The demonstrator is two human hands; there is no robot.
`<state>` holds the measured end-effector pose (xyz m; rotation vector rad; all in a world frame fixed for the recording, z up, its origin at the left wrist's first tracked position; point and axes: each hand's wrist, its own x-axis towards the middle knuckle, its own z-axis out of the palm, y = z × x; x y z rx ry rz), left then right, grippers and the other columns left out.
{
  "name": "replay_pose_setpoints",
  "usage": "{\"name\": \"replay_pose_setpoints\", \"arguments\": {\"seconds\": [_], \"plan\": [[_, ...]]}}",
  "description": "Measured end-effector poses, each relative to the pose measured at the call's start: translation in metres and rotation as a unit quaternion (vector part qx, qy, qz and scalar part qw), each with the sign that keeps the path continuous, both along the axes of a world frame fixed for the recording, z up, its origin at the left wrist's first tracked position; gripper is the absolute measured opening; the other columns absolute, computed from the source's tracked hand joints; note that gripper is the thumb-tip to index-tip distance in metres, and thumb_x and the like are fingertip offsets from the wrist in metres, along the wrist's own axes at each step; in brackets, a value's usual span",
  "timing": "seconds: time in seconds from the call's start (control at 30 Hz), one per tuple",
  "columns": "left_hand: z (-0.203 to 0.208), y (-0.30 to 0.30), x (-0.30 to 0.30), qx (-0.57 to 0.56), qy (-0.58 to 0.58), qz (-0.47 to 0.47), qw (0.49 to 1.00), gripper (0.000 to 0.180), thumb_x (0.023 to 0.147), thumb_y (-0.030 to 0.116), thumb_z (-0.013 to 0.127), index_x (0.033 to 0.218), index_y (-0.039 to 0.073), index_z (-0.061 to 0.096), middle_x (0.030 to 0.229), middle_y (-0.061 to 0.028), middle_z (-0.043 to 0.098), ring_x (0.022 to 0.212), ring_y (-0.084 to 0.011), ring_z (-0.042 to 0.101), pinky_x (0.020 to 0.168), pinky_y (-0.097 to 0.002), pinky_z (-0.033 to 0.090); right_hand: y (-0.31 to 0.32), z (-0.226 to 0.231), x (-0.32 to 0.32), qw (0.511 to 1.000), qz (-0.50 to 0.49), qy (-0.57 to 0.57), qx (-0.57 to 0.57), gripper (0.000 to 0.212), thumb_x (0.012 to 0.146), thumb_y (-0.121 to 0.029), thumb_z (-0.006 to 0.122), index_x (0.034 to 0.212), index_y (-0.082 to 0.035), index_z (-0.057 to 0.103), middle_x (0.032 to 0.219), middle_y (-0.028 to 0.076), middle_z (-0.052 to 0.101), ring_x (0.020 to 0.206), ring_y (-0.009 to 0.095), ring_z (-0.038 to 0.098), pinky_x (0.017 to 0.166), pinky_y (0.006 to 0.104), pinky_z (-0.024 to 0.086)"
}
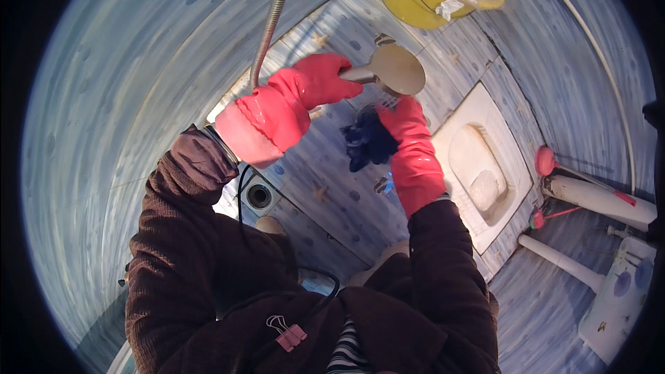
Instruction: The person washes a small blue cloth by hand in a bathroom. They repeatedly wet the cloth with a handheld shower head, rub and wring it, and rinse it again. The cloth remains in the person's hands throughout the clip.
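A pink rubber glove covers my left hand (308, 93), which is closed round the handle of a hand-held shower head (397, 70). The round beige-grey head is tilted just above my right hand. My right hand (407, 142), also in a pink rubber glove, is closed on a dark blue, crumpled cloth-like thing (369, 140). It hangs to the left of the glove over the tiled floor. The right fingertips lie partly behind the shower head. A ribbed metal shower hose (274, 21) runs down behind my left wrist.
A white squat toilet (516, 166) is set in the floor at right. Beyond it lie a pink plunger (546, 161) and pipes (589, 197). A yellow bucket (409, 0) with white crumpled stuff stands at the far side. A round drain (259, 196) lies near my feet.
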<state>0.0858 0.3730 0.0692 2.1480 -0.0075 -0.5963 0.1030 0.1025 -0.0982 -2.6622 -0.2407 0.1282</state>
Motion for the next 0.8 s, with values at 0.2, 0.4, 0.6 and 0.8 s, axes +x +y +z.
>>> {"name": "replay_pose_setpoints", "arguments": {"seconds": [0.2, 0.4, 0.6, 0.8], "plan": [[-0.001, -0.012, 0.0, -0.007, -0.059, 0.002, 0.998, 0.057, 0.079, 0.047, 0.078, 0.115, 0.004, 0.072, 0.088, -0.0121, 0.075, 0.08, -0.0249, 0.073, 0.075, -0.0376, 0.055, 0.072, 0.029, -0.106, 0.986, 0.113, -0.109, -0.055, 0.057, 0.079, -0.051, 0.075, 0.128, -0.023, 0.07, 0.137, 0.01, 0.063, 0.134, 0.04, 0.051, 0.102, 0.0614, 0.042], [-0.002, -0.01, 0.002, -0.004, 0.003, 0.008, 1.0, 0.059, 0.078, 0.048, 0.079, 0.117, 0.005, 0.072, 0.096, -0.0136, 0.076, 0.086, -0.0265, 0.073, 0.079, -0.0387, 0.056, 0.054, -0.002, -0.071, 0.995, 0.076, 0.028, -0.059, 0.027, 0.089, -0.039, 0.067, 0.101, -0.016, 0.076, 0.113, 0.016, 0.074, 0.104, 0.042, 0.068, 0.075, 0.0547, 0.055], [0.001, -0.003, -0.001, -0.037, -0.068, 0.018, 0.997, 0.059, 0.078, 0.047, 0.079, 0.116, 0.004, 0.072, 0.088, -0.0112, 0.075, 0.075, -0.0223, 0.072, 0.072, -0.0362, 0.055, 0.04, -0.046, -0.006, 0.989, -0.088, 0.086, 0.077, 0.041, 0.098, -0.04, 0.062, 0.116, -0.005, 0.074, 0.117, 0.023, 0.072, 0.108, 0.042, 0.068, 0.091, 0.0465, 0.054], [0.011, -0.001, -0.001, -0.085, -0.006, 0.051, 0.995, 0.055, 0.077, 0.042, 0.08, 0.112, 0.001, 0.071, 0.082, -0.0071, 0.071, 0.068, -0.0159, 0.066, 0.065, -0.0334, 0.053, -0.044, -0.015, -0.006, 0.828, -0.023, 0.225, 0.513, 0.054, 0.092, -0.044, 0.071, 0.126, -0.002, 0.069, 0.117, 0.024, 0.072, 0.112, 0.041, 0.067, 0.104, 0.0456, 0.05]]}}
